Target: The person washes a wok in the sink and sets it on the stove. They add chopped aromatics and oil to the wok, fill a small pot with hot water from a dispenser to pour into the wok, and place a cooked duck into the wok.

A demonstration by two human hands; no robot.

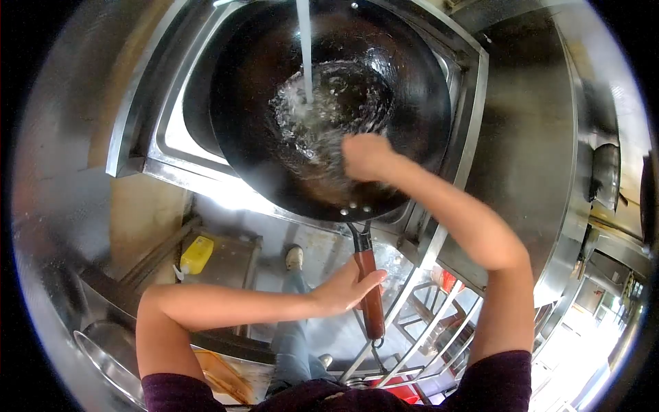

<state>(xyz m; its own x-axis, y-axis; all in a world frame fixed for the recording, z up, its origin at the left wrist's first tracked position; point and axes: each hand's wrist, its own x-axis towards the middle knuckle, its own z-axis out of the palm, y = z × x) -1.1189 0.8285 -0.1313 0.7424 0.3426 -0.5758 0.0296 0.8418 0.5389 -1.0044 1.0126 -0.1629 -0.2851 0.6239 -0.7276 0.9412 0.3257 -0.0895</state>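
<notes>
- Wok (240,137) sits in the sink (206,183), under running water (305,41)
- Left hand (340,287) clamped on the handle (371,302) — firm grip helps prevent tipping
- Right hand (367,156) inside; can't tell its grip — work evenly

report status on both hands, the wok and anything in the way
Left hand around wok handle. Right hand in wok, grip unclear. Wok at sink, water stream landing apart from right hand. No obstruction seen.
</notes>
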